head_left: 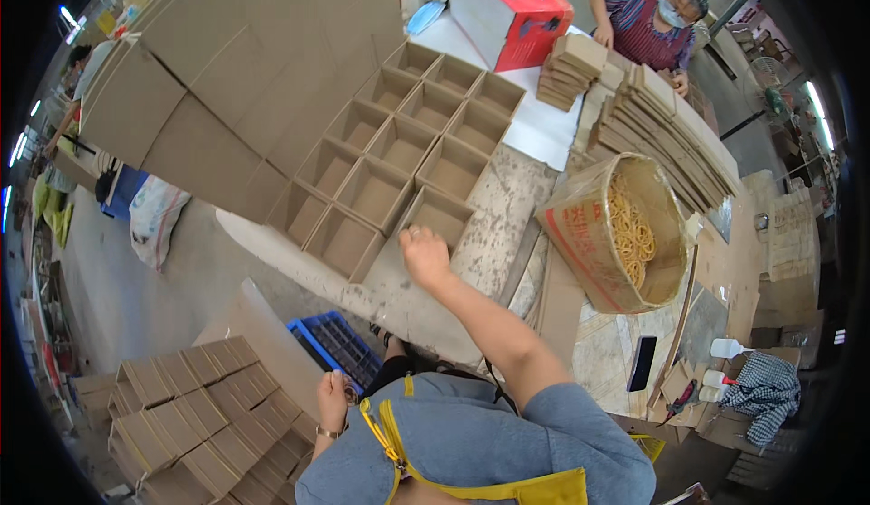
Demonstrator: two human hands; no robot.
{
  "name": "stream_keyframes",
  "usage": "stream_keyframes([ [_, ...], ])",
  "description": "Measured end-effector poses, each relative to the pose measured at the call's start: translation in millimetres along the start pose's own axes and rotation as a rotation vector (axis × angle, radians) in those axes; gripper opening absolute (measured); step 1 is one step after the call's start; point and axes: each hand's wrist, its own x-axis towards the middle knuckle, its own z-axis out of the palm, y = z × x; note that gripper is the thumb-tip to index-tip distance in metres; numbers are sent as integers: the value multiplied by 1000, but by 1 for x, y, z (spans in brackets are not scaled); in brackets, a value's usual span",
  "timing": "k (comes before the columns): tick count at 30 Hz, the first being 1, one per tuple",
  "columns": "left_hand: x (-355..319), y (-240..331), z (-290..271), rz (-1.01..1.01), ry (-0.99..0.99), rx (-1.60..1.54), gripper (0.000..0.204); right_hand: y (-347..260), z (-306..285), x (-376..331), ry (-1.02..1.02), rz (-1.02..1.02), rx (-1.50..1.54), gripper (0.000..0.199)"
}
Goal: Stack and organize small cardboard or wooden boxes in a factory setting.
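Brown cardboard: open box (441, 216) on the tabletop (494, 249), in from the near edge, at the near end of the rightmost column of similar boxes (373, 192). Just ahead of the right hand (424, 255), clearly the nearer one; mouth almost square, so no plain long axis. Fingers curled at its near left corner, no telling whether pinching or only touching. Left hand (333, 402) well apart, short of the near edge, loosely curled; unclear whether holding anything.

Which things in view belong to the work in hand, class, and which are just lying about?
Probably part of the job:
open cardboard boxes, right hand at one
yellow bands, resembling those on the stacked boxes

Probably just lying about:
dark phone
checked cloth
white bottles
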Motion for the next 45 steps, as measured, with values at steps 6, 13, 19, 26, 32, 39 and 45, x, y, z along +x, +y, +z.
stream_keyframes([
  [6,13,-26,-16,-41,-42,50,38,-14,-3,32,-35,50,-16,13],
  [13,15,-32,-5,78,7,-14,24,-18,-3,36,-60,-18,50,19],
  [19,2,12,-4,1,-81,-40,7,-13,9,32,-220,78,15,25],
  [26,6,146,48,1049,-187,756,23,-29,-76,-16,61,85,131,41],
  [32,-42,295,181,1721,-481,395,32,-3,-81,-133,-126,-3,347,18],
  [39,-110,337,369,1771,-783,159,28,48,-78,-244,-268,231,322,17],
  [45,-73,278,429,1489,-1115,933,27,81,-134,-283,113,298,341,13],
])
